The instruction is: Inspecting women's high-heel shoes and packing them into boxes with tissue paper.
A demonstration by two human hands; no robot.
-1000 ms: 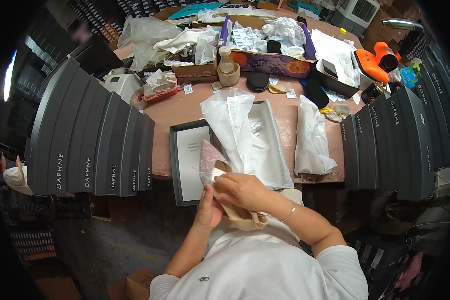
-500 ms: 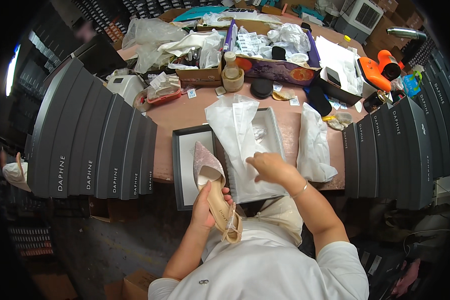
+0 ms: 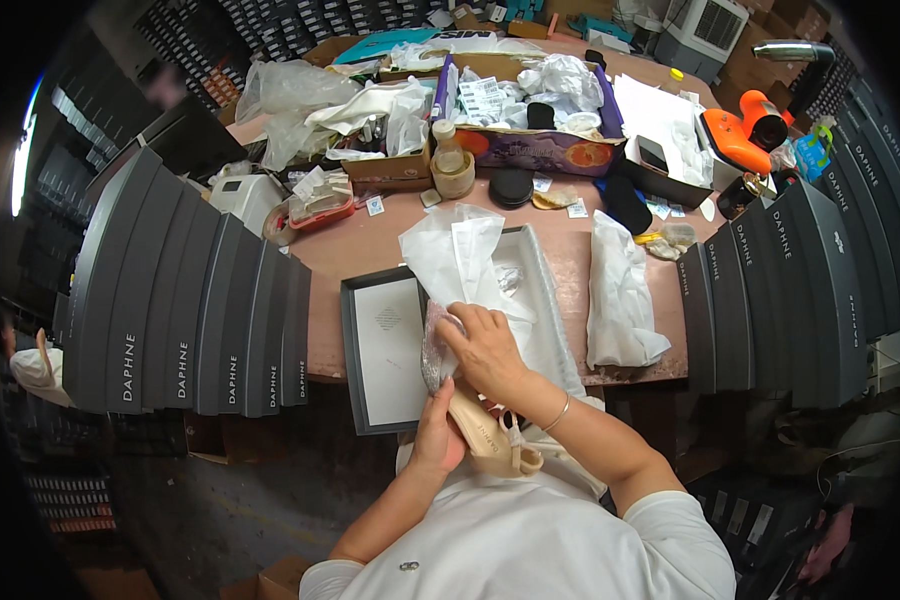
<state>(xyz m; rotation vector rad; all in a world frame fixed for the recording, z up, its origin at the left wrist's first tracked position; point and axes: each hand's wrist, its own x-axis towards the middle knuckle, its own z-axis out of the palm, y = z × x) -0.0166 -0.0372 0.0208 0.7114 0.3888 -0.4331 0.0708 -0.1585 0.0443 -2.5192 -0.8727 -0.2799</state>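
A pointed, beige-lined slingback shoe (image 3: 478, 424) with a glittery pinkish toe is held in front of my body, tilted with its toe away from me. My left hand (image 3: 436, 432) grips it by the side near the middle. Over the toe lies my right hand (image 3: 488, 355), its fingers curled onto the upper and hiding the shoe's opening. Just beyond are a dark grey shoebox lid or tray (image 3: 382, 352) with a pale inside and a box (image 3: 547, 290) lined with white tissue paper (image 3: 455, 250). A crumpled paper wad (image 3: 508, 279) rests inside the lined box.
Dark shoeboxes stand in rows at left (image 3: 195, 300) and right (image 3: 790, 290). A white wrapped bundle (image 3: 622, 295) lies right of the lined box. Farther back are a glue-coloured bottle (image 3: 450, 160), a purple carton (image 3: 530, 150) of papers and an orange tool (image 3: 735, 140).
My right hand has moved left from above the lined box onto the shoe's toe. The shoe has shifted right and toward me, turning slightly.
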